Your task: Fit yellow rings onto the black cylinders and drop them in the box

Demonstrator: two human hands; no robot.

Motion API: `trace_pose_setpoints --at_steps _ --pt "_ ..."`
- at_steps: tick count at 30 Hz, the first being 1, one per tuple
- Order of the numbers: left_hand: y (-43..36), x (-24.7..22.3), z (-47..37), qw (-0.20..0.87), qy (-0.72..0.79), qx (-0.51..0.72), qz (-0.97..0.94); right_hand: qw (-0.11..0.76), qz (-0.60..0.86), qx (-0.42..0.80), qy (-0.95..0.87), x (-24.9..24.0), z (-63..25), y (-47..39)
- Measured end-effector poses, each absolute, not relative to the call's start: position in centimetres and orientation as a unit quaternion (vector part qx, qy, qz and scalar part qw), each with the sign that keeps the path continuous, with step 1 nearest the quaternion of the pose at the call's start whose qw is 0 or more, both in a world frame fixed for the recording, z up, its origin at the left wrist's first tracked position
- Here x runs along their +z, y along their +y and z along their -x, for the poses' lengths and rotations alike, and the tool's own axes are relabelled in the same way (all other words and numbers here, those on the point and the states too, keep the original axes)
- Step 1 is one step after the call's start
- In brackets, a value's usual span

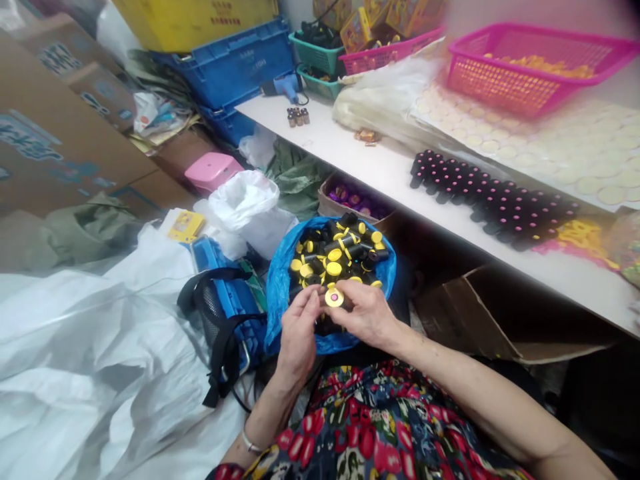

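Between my two hands is a small round yellow piece (334, 297) with a pink centre. My right hand (367, 313) pinches it from the right with thumb and fingers. On its left side, my left hand (300, 327) has its fingers pressed together; a dark part seems to be in them, but it is largely hidden. Both hands are over the near part of a blue plastic bag (280, 293), which holds many black cylinders with yellow caps (334, 268).
Rows of black pieces with pink dots (490, 193) stand on the white table (320, 143). Behind them is a pink basket (520, 93). An open cardboard box (465, 320) lies beneath the table. White sheeting (100, 360) and a blue object with black straps (230, 307) are at left.
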State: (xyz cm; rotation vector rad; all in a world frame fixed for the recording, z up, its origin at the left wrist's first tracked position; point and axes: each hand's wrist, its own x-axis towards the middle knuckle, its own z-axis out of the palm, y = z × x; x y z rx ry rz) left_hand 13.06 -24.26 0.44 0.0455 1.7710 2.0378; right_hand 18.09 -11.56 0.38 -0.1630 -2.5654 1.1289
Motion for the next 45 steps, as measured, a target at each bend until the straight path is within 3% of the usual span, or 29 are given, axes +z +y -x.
trace_pose_setpoints --at_steps 4,8,12,17,23,29,35,41,45 --pt "-22.7 0.3 -13.2 0.348 0.446 0.824 0.022 0.196 0.090 0.472 -0.855 1.3 -18.4 -11.7" --pt "-22.4 0.4 -12.9 0.363 0.397 0.842 0.041 0.181 0.073 0.506 -0.840 1.9 -18.7 -11.1" --pt "-22.8 0.7 -12.5 0.411 0.375 0.830 0.031 0.180 0.086 0.640 -0.742 2.3 -18.3 -9.5" --pt "-22.4 1.3 -12.9 0.422 0.415 0.806 -0.004 0.032 0.159 0.806 -0.569 1.9 -17.3 -8.3" --pt "-21.6 1.0 -13.5 0.347 0.519 0.781 -0.012 -0.048 0.087 0.805 -0.585 1.4 -17.6 -8.2" --pt "-20.9 0.5 -13.5 0.192 0.630 0.752 -0.029 0.076 -0.042 0.648 -0.756 1.4 -18.1 -8.8" --pt "-20.2 1.1 -14.1 0.092 0.668 0.736 -0.061 0.226 -0.054 0.530 -0.815 0.6 -19.1 -10.4" --pt "-20.1 1.6 -14.5 0.134 0.615 0.776 -0.042 0.255 -0.105 0.547 -0.791 0.5 -20.0 -10.2" --pt "-20.2 1.5 -14.2 0.159 0.601 0.782 -0.045 0.228 -0.069 0.643 -0.728 0.6 -20.5 -10.2"
